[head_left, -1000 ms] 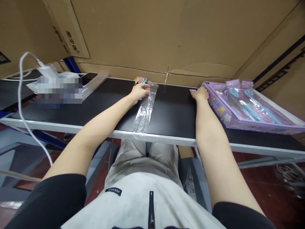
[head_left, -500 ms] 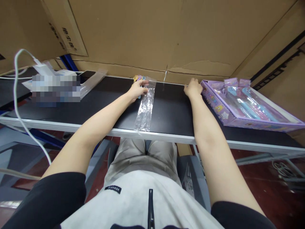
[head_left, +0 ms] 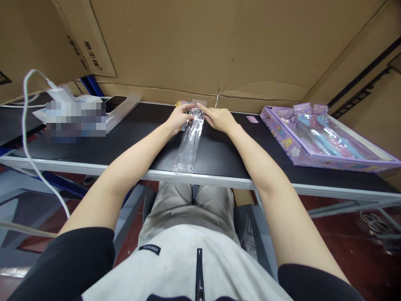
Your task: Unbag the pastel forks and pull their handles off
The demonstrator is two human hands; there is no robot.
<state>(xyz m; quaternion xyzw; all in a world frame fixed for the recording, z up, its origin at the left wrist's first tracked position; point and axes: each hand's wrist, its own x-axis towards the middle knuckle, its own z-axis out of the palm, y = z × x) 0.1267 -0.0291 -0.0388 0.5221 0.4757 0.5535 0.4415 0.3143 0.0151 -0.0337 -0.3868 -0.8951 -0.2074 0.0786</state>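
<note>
My left hand is closed around several small back scratchers, whose yellow, purple and blue claw heads stick out above the fingers. Its thumb and fingertips touch the left edge of a long clear plastic bag. My right hand pinches the same bag near its top end, with its fingertips close to those of my left hand. The bag lies across the black table, its lower end reaching the front edge. Most of the scratchers' handles are hidden behind my left hand.
To the right stands a purple display box with bagged claw-headed items. A small pink card lies left of it. More clear bags lie at the left, beside a white device with a cable. Cardboard walls the back.
My right hand has moved left from beside the purple box to the top of the plastic bag. A small pink card now shows where it was. The bag's lower end has shifted slightly left.
</note>
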